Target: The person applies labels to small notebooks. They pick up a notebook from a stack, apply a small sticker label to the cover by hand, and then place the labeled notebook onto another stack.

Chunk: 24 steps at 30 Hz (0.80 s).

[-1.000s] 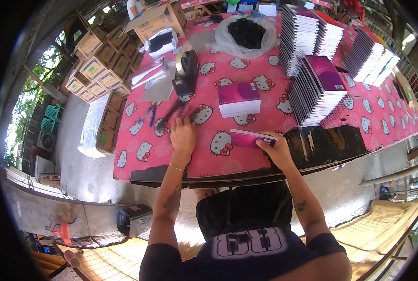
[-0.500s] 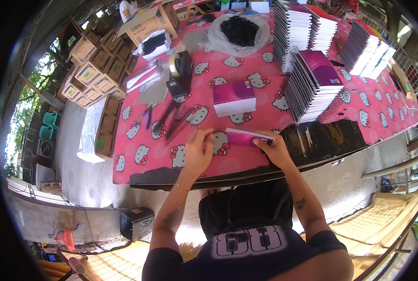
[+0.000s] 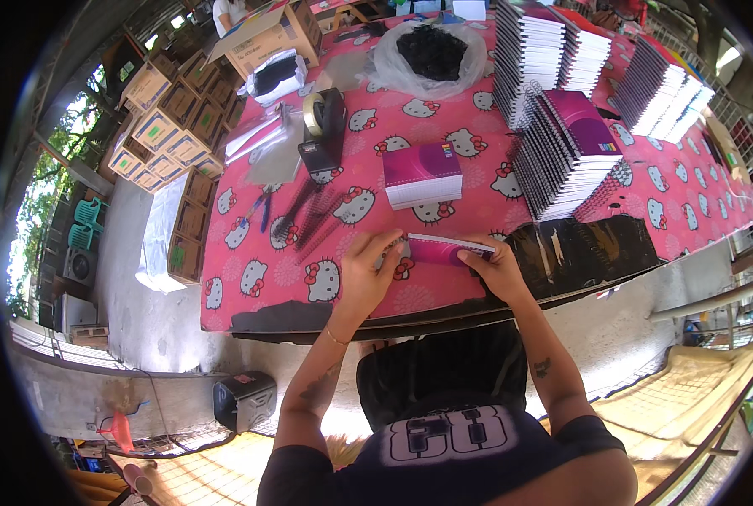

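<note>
Firmly, the right hand (image 3: 496, 268) closes thumb over fingers on the right end of a small purple notebook (image 3: 435, 250), held low over the near part of the table; the left hand (image 3: 366, 268) is curled beside the notebook's left end, thumb close to the fingertips, though I cannot tell whether anything is pinched there; a second ago that hand was over the dark coils (image 3: 299, 209) to the left, and it has since come across to the notebook, while the right hand has kept its hold; under both lies a pink cartoon-print cloth (image 3: 288, 291), with a torn black patch (image 3: 583, 253) near the right front edge; beyond spread a grey concrete floor (image 3: 128, 287) and stacked cartons (image 3: 170, 126), too many overlapping to count; on the table I count one short pile of purple pads (image 3: 423, 173), one tape dispenser (image 3: 323, 131), one clear plastic bag (image 3: 393, 72) with black contents, one large carton (image 3: 275, 42) and at least four stacks of spiral notebooks (image 3: 566, 152).
</note>
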Tool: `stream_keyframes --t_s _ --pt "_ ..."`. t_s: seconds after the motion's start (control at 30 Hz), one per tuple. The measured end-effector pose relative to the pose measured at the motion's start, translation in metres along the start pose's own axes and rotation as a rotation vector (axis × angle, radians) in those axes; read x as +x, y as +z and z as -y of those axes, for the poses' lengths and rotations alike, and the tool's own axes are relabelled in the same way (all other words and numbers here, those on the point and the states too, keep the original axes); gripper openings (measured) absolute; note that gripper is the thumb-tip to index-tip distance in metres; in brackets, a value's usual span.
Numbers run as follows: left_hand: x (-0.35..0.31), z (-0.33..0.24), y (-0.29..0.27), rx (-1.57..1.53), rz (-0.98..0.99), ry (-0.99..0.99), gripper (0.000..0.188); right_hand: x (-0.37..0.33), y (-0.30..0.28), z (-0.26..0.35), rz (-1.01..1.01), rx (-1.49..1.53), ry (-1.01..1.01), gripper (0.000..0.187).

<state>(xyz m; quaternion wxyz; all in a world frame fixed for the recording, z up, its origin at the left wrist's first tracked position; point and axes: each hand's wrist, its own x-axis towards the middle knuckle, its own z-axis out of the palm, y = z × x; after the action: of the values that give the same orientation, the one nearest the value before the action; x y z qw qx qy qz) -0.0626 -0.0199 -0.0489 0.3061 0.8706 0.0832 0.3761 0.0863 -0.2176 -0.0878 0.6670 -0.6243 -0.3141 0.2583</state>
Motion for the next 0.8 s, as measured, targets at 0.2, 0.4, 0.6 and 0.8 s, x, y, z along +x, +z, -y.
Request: stream_keyframes --t_s 0.2,0.4,0.6,0.8 --pt "0.006 -0.006 -0.01 -0.09 0.16 -0.016 0.025 -0.001 -0.003 0.0 0.028 -0.018 -0.007 0.02" --pt "0.013 0.018 -0.019 -0.085 0.378 0.061 0.033 -0.001 -0.002 0.0 0.06 -0.004 -0.058 0.02" --pt "0.025 -0.005 -0.021 -0.073 0.423 0.027 0.027 -0.003 -0.007 -0.003 0.08 -0.028 -0.006 0.02" --pt "0.034 -0.009 -0.018 0.048 0.48 0.107 0.03 -0.003 -0.006 0.0 0.077 -0.018 -0.023 0.019"
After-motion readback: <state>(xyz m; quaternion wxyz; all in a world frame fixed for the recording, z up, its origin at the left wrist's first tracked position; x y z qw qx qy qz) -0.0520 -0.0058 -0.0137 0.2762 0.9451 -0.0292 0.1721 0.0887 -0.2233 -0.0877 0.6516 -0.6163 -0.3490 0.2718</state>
